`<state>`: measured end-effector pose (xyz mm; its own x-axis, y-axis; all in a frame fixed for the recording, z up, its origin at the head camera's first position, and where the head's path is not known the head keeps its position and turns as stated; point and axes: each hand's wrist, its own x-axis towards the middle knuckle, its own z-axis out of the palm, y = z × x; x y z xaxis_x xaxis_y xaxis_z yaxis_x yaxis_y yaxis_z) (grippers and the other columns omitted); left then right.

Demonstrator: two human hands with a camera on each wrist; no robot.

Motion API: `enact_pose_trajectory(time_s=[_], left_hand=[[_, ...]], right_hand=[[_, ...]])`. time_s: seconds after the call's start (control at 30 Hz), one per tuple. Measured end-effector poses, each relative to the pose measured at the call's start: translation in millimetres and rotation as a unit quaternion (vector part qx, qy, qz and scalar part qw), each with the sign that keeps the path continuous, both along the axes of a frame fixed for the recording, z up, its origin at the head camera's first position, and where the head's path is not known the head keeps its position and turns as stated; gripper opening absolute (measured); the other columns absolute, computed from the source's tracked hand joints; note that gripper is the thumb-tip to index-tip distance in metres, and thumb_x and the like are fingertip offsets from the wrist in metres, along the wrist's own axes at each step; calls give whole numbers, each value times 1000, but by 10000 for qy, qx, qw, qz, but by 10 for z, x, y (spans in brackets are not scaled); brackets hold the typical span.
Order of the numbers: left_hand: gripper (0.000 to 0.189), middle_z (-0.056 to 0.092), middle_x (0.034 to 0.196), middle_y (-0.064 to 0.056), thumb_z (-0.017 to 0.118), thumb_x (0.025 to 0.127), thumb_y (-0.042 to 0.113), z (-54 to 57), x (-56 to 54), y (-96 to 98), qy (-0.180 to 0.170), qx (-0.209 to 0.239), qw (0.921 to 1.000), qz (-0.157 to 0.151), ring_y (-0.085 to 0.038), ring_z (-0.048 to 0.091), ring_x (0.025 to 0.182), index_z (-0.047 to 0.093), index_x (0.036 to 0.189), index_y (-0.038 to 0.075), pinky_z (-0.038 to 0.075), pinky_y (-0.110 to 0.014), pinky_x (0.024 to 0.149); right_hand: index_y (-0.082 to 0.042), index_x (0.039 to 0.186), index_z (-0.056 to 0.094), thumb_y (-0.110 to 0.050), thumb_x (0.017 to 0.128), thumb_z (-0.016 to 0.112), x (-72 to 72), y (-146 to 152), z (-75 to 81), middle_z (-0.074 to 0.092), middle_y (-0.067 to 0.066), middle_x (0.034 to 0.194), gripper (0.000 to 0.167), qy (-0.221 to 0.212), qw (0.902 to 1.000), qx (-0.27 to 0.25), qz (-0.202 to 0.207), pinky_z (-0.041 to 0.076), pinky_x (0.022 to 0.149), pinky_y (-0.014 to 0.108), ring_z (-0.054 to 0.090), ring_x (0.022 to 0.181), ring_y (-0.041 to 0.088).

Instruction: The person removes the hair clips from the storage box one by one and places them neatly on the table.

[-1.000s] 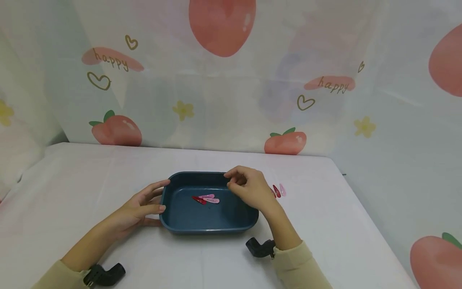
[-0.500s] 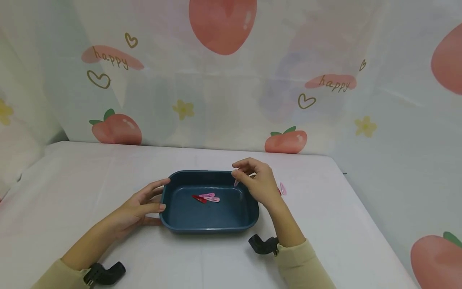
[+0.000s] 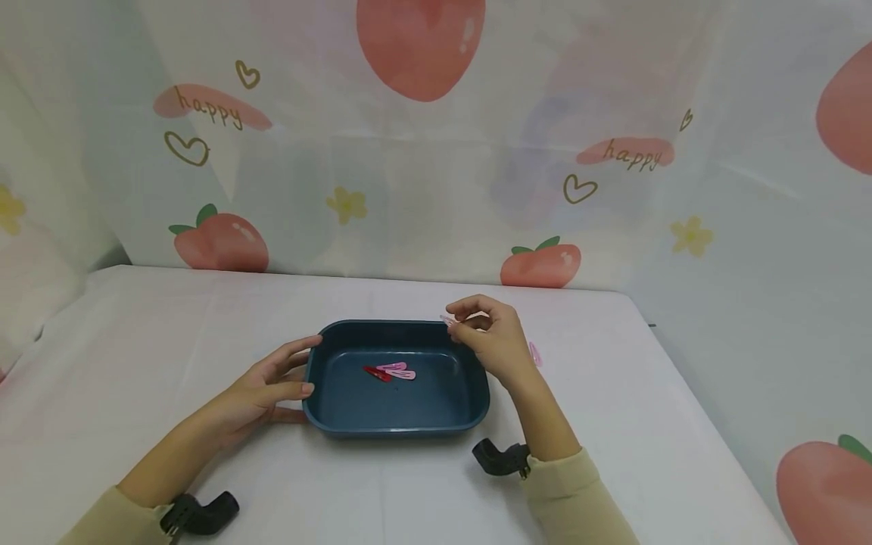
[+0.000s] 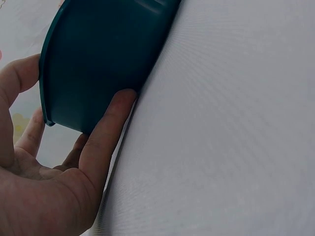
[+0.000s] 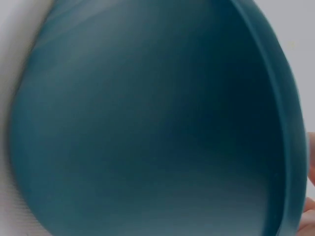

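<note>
A dark blue rectangular tray (image 3: 409,412) stands on the white table. At its left end my left hand (image 3: 262,386) rests with spread fingers against the rim and outer wall. In the left wrist view, the left hand (image 4: 54,182) touches the tray wall (image 4: 93,64) with fingertips and thumb. My right hand (image 3: 493,337) is above the tray's back right corner, pinching a pale pink hair clip (image 3: 447,321) between thumb and fingers. Inside the tray lie a red hair clip (image 3: 376,373) and pink hair clips (image 3: 400,374). The tray (image 5: 147,123) fills most of the right wrist view.
Another pink hair clip (image 3: 535,353) lies on the table right of the tray, partly behind my right hand. The white-covered table (image 3: 272,469) ends at a patterned cloth backdrop (image 3: 422,197). Each wrist carries a black camera mount (image 3: 500,458).
My right hand has moved slightly right and away, and the pink clip in its fingers has swung from hanging down to pointing up left. The left hand stays against the tray.
</note>
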<state>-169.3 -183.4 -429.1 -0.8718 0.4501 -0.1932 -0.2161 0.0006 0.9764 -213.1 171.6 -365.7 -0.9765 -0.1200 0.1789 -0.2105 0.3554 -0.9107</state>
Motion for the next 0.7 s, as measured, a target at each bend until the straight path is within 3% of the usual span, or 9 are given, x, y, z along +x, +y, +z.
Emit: enact_pose_trajectory(time_s=[0.23, 0.5, 0.7], left_hand=[[71, 16, 164, -15, 62, 97, 10, -14, 3, -13, 56, 5, 10000, -49, -47, 29, 145, 27, 157, 25, 55, -55, 91], [71, 17, 163, -15, 62, 97, 10, -24, 3, -28, 81, 17, 10000, -37, -47, 33, 143, 27, 157, 24, 55, -55, 90], [70, 18, 163, -15, 63, 96, 10, -30, -12, -12, 56, -9, 10000, -4, -47, 33, 143, 29, 156, 26, 55, -55, 91]], right_hand=[[-9, 122, 69, -4, 91, 71, 4, 35, 24, 69, 10, 121, 32, -17, 9990, -297, 337, 59, 82, 29, 69, 96, 33], [-5, 124, 67, 5, 91, 64, -20, 70, 30, 60, 21, 100, 35, -176, 9956, -529, 759, 58, 85, 30, 70, 100, 31], [-6, 127, 64, 0, 92, 65, -25, 111, 61, 59, 19, 104, 36, -474, 9920, -688, 947, 57, 89, 33, 72, 99, 24]])
